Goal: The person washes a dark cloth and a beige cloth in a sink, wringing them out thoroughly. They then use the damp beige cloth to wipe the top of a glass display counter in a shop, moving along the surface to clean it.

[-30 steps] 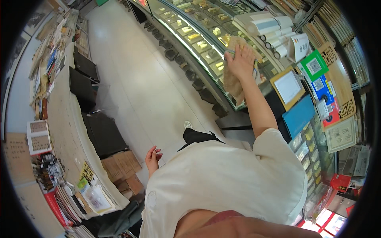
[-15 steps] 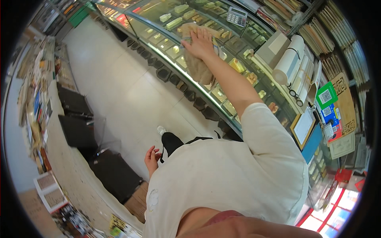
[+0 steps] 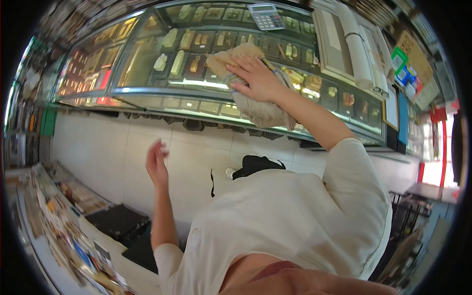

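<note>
My right hand (image 3: 258,78) lies flat on a thick tan and grey cloth (image 3: 253,114), pressing it to the glass top of a display case (image 3: 135,91). Its fingers are stretched out over the cloth, with the thumb apart. The cloth's lower part hangs over the case's near edge. My left hand (image 3: 158,160) is lifted over the floor at the left, away from the case, with loosely bent fingers somewhat blurred. Nothing shows in it. Under the glass stand rows of small carved stone pieces (image 3: 178,62) in pale green and yellow.
A grey calculator (image 3: 266,17) rests on the glass towards the back. White paper rolls (image 3: 355,49) and a framed panel (image 3: 335,46) lie at its right end. Dark stones (image 3: 192,125) line the case's foot. Behind me at left are black chairs (image 3: 118,221) and a cluttered counter (image 3: 69,236).
My body and view have turned left, so the case now runs across the picture. My left arm has swung outward from my side. The right hand stays on the cloth.
</note>
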`<state>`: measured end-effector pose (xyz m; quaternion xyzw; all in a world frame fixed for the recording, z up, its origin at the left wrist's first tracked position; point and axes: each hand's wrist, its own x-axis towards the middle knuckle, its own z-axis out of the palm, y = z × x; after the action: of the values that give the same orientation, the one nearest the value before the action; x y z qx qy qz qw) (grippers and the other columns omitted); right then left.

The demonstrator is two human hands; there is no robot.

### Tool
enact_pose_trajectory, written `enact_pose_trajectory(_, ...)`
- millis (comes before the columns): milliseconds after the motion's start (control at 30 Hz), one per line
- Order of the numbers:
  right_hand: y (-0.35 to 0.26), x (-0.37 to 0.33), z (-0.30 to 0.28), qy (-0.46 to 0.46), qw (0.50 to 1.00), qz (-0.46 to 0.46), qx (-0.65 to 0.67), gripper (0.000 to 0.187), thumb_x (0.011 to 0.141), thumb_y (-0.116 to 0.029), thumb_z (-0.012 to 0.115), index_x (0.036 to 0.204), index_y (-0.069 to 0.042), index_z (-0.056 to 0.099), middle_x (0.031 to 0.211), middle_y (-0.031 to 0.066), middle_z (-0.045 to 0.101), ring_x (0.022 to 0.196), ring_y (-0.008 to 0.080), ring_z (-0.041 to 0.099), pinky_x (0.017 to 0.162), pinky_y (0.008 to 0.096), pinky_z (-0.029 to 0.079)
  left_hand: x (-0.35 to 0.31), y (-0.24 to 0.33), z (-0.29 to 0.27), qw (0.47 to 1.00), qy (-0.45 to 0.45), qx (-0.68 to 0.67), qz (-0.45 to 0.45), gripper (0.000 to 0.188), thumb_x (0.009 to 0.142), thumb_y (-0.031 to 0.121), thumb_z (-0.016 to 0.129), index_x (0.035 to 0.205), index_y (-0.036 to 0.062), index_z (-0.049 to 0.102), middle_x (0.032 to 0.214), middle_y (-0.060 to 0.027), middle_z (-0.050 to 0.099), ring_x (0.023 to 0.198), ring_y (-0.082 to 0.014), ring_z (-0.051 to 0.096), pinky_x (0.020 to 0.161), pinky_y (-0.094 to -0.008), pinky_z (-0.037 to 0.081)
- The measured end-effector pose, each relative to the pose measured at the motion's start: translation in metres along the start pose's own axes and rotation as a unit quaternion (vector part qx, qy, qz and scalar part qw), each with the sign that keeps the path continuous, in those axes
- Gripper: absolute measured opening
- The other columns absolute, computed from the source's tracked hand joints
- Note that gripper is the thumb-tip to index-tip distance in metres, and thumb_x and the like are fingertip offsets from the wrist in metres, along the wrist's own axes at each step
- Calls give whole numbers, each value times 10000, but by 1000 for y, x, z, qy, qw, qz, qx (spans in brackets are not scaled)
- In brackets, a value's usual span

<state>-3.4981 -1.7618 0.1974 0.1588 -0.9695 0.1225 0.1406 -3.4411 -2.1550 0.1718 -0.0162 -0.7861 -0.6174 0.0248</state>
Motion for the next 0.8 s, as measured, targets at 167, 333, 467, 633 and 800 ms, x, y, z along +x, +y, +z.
enact_pose_trajectory(167,2,5,-1,36,999,8,1,532,862,-422,502,1319,-154,445,1428,115,321,1312,347,284,1076,479,215,162,116,140,960,-232,-41,151,299,929,120,481,1210,27,523,1056,-66,592,842,-125,587,741,-249,478)
enact_pose_trajectory(333,-2,41,6,58,995,-29,70,532,839,-438,530,1285,-153,481,1404,104,361,1307,340,298,1067,503,227,299,97,289,913,-276,144,262,505,866,282,570,1281,19,450,1189,-154,531,874,-205,625,734,-306,493)
enact_pose_trajectory(467,16,63,19,54,997,10,63,553,843,-501,489,1299,-187,478,1413,68,358,1328,324,269,1078,527,178,346,115,385,919,-294,156,211,580,848,359,571,1292,10,435,1199,-203,514,887,-261,626,747,-342,492)
enact_pose_trajectory(633,41,32,-16,18,988,154,4,574,845,-532,443,1324,-216,452,1450,51,296,1362,314,188,1077,578,87,380,119,446,885,-279,288,238,516,815,369,601,1183,13,538,1052,-171,618,881,-312,621,795,-392,473)
enact_pose_trajectory(800,50,4,-17,73,951,293,-62,616,846,-532,463,1334,-157,428,1462,120,247,1353,360,189,1060,580,135,392,110,453,882,-337,236,230,393,817,349,622,1072,50,617,907,-132,648,800,-242,619,690,-327,465)
